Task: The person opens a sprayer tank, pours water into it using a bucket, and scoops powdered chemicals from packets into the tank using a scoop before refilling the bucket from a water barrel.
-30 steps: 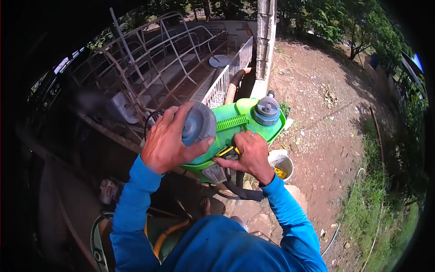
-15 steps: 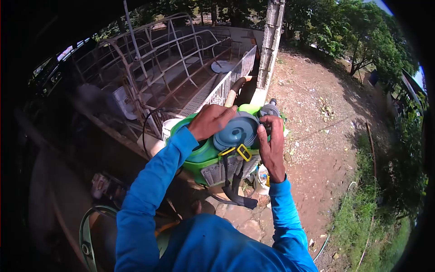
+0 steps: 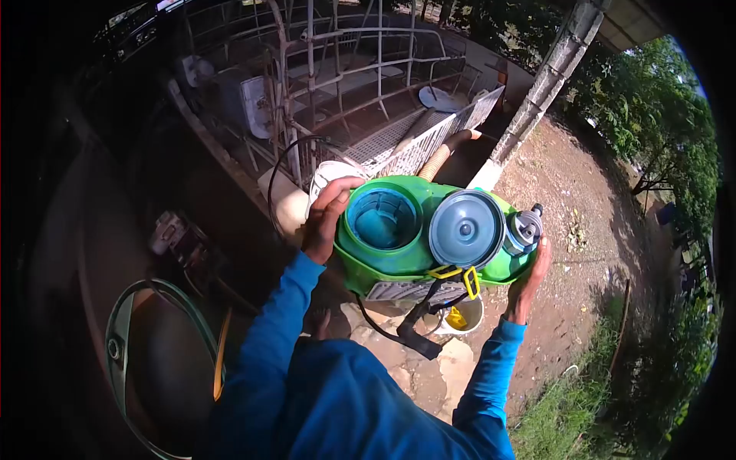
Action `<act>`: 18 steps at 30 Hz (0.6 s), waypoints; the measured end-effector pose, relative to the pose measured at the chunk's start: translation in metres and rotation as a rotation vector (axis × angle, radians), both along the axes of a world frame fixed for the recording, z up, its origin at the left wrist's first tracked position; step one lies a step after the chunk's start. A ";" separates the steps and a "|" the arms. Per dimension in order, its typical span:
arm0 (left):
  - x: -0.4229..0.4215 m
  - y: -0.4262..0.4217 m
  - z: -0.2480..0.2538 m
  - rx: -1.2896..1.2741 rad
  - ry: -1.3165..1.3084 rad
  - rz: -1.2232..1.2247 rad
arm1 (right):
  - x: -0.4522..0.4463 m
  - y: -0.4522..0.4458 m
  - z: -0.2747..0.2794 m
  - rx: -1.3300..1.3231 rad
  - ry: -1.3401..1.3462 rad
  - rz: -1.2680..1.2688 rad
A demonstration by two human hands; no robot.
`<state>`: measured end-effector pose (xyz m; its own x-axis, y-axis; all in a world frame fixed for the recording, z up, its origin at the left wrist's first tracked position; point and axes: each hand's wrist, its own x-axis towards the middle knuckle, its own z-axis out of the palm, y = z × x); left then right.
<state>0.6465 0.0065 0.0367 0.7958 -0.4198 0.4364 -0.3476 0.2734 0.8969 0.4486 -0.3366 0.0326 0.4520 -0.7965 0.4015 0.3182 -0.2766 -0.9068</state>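
A green backpack tank (image 3: 428,192) with a wide round opening (image 3: 383,219) on its left part is in front of me. Its large grey lid (image 3: 466,229) lies upside down on top, between the opening and a smaller grey cap (image 3: 526,228). My left hand (image 3: 330,218) grips the tank's left end, fingers over the rim. At the right end, my right hand (image 3: 531,277) is wrapped round the side. Yellow buckles (image 3: 470,282) and black straps hang at the near side.
A white bucket (image 3: 467,317) with something yellow inside stands below the tank. Metal pen rails (image 3: 337,80) and a white slatted panel (image 3: 437,138) lie beyond. A concrete post (image 3: 548,84) rises behind right. A green-framed object (image 3: 119,345) is at lower left.
The large lid came off the opening and now rests upside down on the tank. Both hands let go of it and moved apart to the tank's ends. The view has shifted left.
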 end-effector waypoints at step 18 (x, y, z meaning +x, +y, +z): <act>0.036 -0.012 -0.007 -0.165 -0.039 -0.030 | 0.013 -0.023 -0.016 0.061 -0.160 -0.092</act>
<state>0.6829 -0.0052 0.0297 0.7648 -0.3633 0.5321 -0.3709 0.4269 0.8247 0.4616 -0.3594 0.0165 0.3109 -0.8566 0.4119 0.4353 -0.2569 -0.8628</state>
